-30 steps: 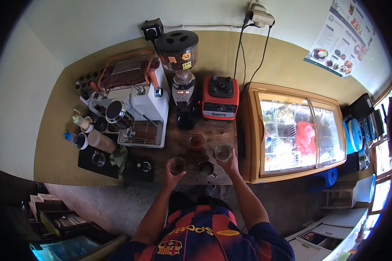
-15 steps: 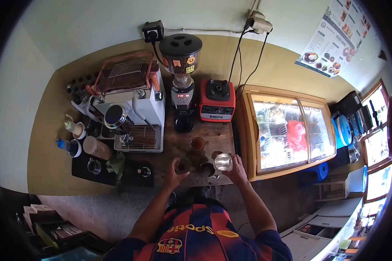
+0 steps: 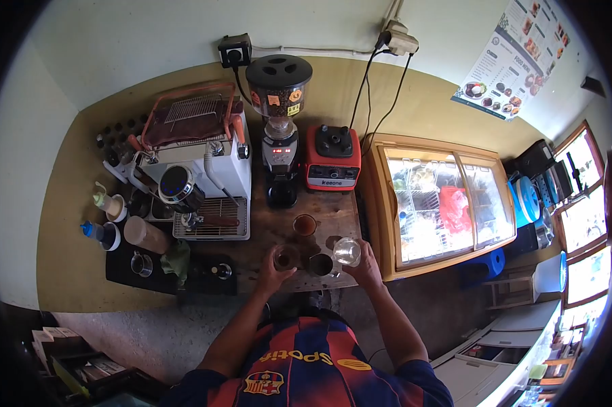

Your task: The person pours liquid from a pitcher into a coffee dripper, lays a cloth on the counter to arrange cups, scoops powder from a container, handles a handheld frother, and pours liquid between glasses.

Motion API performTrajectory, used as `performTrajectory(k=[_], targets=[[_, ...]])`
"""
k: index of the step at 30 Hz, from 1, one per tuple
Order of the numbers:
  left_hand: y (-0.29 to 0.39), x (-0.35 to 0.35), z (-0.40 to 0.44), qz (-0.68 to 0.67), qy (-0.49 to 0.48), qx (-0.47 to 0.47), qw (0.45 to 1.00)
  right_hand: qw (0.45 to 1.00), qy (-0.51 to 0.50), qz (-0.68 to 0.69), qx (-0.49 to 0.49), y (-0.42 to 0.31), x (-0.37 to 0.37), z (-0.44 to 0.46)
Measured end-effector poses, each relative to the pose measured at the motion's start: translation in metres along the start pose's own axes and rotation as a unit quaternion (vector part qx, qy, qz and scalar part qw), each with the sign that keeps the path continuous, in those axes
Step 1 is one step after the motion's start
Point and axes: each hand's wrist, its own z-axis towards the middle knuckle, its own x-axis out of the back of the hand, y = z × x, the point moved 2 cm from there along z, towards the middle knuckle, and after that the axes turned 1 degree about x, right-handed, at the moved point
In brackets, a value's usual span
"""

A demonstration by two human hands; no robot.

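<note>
My left hand [image 3: 272, 277] is closed round a glass [image 3: 285, 257] that looks dark inside, near the counter's front edge. A clear glass [image 3: 347, 252], bright at its rim, is in the grip of my right hand [image 3: 368, 269]. Between the two glasses stands a small dark cup [image 3: 321, 264]; a short piece juts from its right side, perhaps a handle. Behind them, a glass of reddish-brown drink [image 3: 304, 225] rests on the wooden counter [image 3: 265, 239]. Whether the held glasses touch the wood I cannot tell.
An espresso machine [image 3: 226, 169] stands at the left, beside a coffee grinder [image 3: 279, 146] and a red blender [image 3: 333, 159]. A wood-framed display case [image 3: 448, 210] borders the right. A green cloth [image 3: 176, 260] and a black mat [image 3: 207, 279] lie at the front left.
The whole view has shifted slightly to the left. Both hands keep hold of their glasses in nearly the same places.
</note>
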Motion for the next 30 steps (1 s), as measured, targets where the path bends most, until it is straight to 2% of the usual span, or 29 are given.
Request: performTrajectory(k=[6,9,12,15,18,21,24,30], targets=[[0.014,0.002,0.001,-0.018,0.005,0.008,1.000,0.987,0.054,0.133,-0.074,0.011,-0.013,0.008],[0.011,0.002,-0.003,-0.036,0.020,0.005,0.999,0.963,0.100,0.217,-0.123,0.030,-0.031,0.014],[0.008,0.003,-0.005,-0.042,0.034,0.008,0.999,0.952,0.109,0.256,-0.126,0.043,-0.046,0.023],[0.015,0.005,-0.010,-0.038,0.041,0.014,0.998,0.980,0.083,0.169,-0.070,0.046,-0.050,0.033],[0.024,0.005,-0.010,-0.032,0.046,0.021,0.998,0.986,0.064,0.147,-0.049,0.042,-0.052,0.037],[0.031,0.002,-0.012,-0.033,0.059,0.029,0.997,0.987,0.053,0.131,-0.076,0.037,-0.048,0.036],[0.032,-0.002,-0.012,-0.036,0.063,0.030,0.997,0.991,0.017,0.126,-0.053,0.036,-0.045,0.034],[0.024,-0.004,-0.012,-0.013,0.075,0.024,0.997,0.996,-0.048,0.048,0.056,0.032,-0.029,0.025]])
